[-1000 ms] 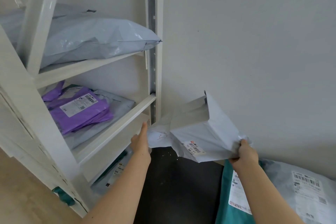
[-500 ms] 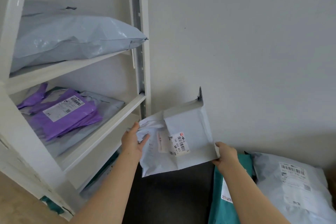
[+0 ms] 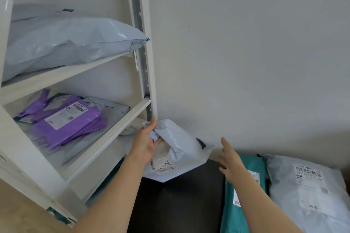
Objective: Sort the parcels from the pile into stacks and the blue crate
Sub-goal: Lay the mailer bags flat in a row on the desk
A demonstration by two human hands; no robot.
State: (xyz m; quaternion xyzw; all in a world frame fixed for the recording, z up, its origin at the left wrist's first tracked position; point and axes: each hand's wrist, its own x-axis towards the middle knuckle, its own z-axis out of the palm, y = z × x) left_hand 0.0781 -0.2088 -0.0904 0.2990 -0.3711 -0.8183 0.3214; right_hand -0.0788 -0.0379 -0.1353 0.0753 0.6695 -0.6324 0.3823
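Note:
A crumpled pale grey parcel (image 3: 178, 149) with a white barcode label hangs beside the shelf's right post, low against the wall. My left hand (image 3: 145, 141) grips its bunched top corner. My right hand (image 3: 230, 159) is off the parcel, fingers spread, just to its right. Under my right arm lie a teal parcel (image 3: 246, 195) and a large grey parcel (image 3: 306, 195) with a barcode label. No blue crate is in view.
A white shelf unit (image 3: 106, 138) fills the left. Its upper shelf holds a big grey parcel (image 3: 66, 43); the middle shelf holds purple parcels (image 3: 72, 125) on grey ones. More parcels sit on the lower shelf. A dark surface (image 3: 180, 202) lies below the hands.
My right hand has let go of the grey parcel and opened. My left hand now holds it alone by a bunched corner, and the parcel has drooped lower and turned.

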